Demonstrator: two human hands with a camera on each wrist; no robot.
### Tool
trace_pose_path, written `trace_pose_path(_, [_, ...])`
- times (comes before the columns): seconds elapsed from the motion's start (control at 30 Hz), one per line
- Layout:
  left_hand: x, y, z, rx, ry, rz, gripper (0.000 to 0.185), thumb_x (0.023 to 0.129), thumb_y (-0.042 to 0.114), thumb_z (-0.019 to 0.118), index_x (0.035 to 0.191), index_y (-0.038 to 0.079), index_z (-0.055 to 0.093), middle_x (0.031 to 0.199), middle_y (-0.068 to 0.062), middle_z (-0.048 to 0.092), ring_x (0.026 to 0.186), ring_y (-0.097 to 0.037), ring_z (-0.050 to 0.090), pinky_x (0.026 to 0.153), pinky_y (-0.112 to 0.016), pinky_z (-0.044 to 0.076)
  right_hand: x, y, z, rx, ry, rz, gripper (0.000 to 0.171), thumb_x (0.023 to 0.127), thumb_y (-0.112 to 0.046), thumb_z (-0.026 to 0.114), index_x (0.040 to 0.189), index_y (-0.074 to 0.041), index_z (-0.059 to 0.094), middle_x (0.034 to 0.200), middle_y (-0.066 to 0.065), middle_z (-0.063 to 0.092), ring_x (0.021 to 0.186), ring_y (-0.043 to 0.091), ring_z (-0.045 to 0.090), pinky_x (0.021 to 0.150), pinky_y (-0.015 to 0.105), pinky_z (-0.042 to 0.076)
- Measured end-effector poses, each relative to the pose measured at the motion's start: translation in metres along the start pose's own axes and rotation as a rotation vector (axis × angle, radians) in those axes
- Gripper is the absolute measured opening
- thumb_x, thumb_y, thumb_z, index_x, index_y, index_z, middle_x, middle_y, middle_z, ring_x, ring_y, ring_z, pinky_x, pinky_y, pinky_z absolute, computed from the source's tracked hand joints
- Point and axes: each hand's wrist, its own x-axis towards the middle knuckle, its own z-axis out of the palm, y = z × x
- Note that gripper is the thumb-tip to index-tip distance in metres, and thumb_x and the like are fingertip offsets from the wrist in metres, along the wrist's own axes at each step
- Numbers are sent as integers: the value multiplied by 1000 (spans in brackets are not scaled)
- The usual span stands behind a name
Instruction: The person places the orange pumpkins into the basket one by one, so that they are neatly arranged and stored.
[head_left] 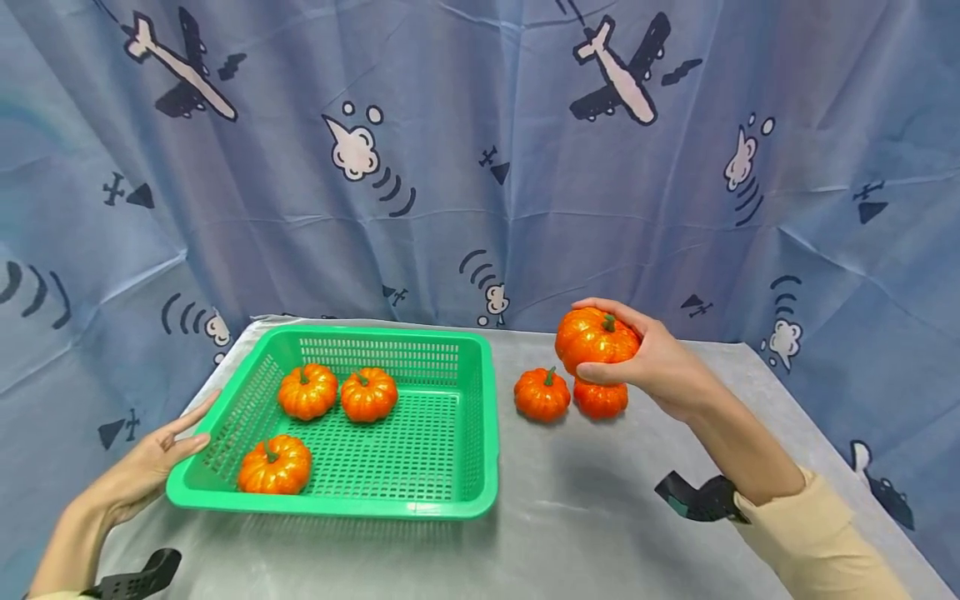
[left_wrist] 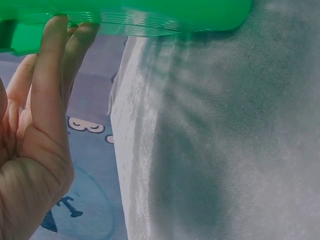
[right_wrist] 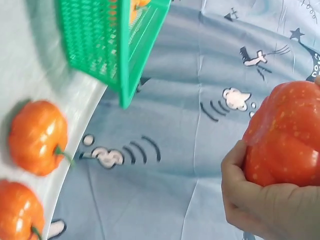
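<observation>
Grey-clothed worktop [head_left: 570, 517], blue aeroplane-print curtain [head_left: 465, 167] behind. Left hand [head_left: 150, 471], fingers straight, touches the green basket [head_left: 480, 433]; right hand [head_left: 660, 367] fingers grasp a pumpkin [head_left: 592, 337] above two pumpkins on the cloth [head_left: 542, 395].

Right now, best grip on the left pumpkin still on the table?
Grip the left pumpkin across its ribbed sides, from above. It sits upright, stem up, and the other pumpkin crowds its right, so fingers fit front and back. The right hand already holds one.

Bare table [head_left: 585, 500] between basket [head_left: 486, 433] and two pumpkins [head_left: 542, 394] allows passage.
</observation>
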Motion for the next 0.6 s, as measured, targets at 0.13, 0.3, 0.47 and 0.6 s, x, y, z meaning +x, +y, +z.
trace_pose_path(0.13, [2,0,0,-59,-54,15,57,106,8,30,146,49,26,126,20,56,101,-26,66,81,-41,56,13,-5,13,30,-26,-12,61,80,-5,73,135,-13,47,122,17,48,104,33,49,79,34,57])
trace_pose_path(0.3, [3,-1,1,-77,-71,25,57,106,7,29,144,50,29,127,18,57,98,-28,67,80,-41,57,29,-7,25,43,-47,-11,61,79,-4,71,135,-12,47,121,16,49,104,33,49,78,33,56])
trace_pose_path(0.47, [2,0,1,-58,-61,33,57,106,7,29,146,49,27,127,21,55,96,-28,68,78,-40,57,45,-14,38,35,-56,-17,63,79,-5,71,136,-12,47,121,15,50,104,32,49,78,33,55])
trace_pose_path(0.6, [3,0,1,-44,-58,43,58,106,7,29,148,47,24,128,21,55,96,-28,68,78,-39,57,57,-21,52,88,-85,-53,60,80,-4,71,135,-13,48,123,13,50,106,31,48,79,33,54])
